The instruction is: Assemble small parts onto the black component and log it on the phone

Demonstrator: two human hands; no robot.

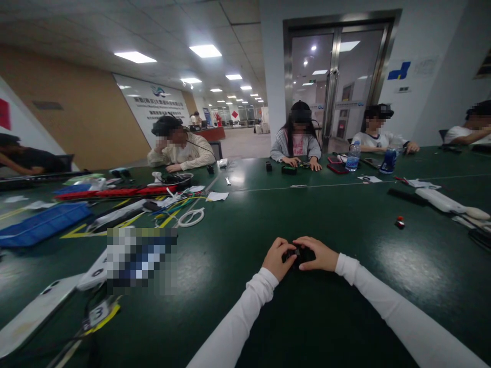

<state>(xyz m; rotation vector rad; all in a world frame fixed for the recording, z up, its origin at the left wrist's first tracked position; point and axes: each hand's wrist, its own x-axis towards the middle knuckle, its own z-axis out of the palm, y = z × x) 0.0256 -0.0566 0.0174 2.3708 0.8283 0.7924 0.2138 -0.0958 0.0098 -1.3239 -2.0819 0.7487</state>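
Left hand: The left hand (276, 258) is curling its fingers tight around a small black thing (297, 254).
Right hand: The right hand (321, 255) is gripping the same thing from the other side, with its fingers closed on it.
Black thing: It is sitting low on the green table (307, 214), squeezed between both hands.
Writing: A big "3" is showing on a yellow-edged tag (98, 313) at the lower left. The wall sign (159, 105) is showing words too small to read. A blue logo (399, 70) is hanging beside the glass door (333, 87).
Open room: Bare table is stretching out ahead of the hands and to the right, as far as a little red thing (400, 222).
Left side: A blue tray (42, 225), a white cable loop (191, 217) and a white phone (34, 317) are lying well apart from the hands.
Far edge: Other people are sitting along it.
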